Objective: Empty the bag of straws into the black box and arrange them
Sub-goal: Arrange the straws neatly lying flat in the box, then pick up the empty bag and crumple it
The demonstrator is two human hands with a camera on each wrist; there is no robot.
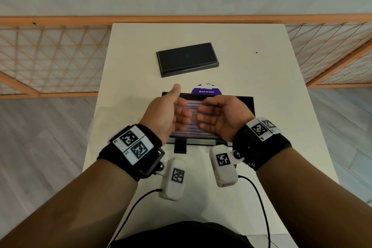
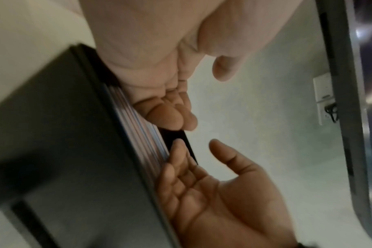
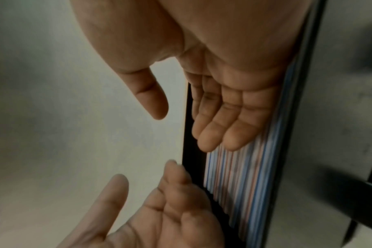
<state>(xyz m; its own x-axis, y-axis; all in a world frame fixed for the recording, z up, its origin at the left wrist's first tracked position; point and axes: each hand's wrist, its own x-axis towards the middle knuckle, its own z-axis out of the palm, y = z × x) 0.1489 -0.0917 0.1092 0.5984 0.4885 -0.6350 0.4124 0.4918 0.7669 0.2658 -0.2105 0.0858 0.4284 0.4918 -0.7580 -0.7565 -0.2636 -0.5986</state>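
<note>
The black box (image 1: 250,104) sits open on the white table and holds a flat layer of red, blue and white striped straws (image 1: 193,132). Both hands hover low over it, palms turned inward and facing each other. My left hand (image 1: 181,104) has straight fingers lying on the straws, thumb raised. My right hand (image 1: 203,109) mirrors it, its fingertips almost meeting the left ones. The left wrist view shows the left hand (image 2: 172,109) against the straws (image 2: 138,134). In the right wrist view the right hand (image 3: 221,120) lies along the straws (image 3: 240,184). Neither hand holds anything.
The box's black lid (image 1: 187,59) lies flat farther back on the table. A purple round sticker (image 1: 207,91) peeks out behind the box. A faint clear plastic sheet (image 1: 98,122), perhaps the bag, lies at the table's left edge. An orange lattice railing (image 1: 50,56) stands beyond.
</note>
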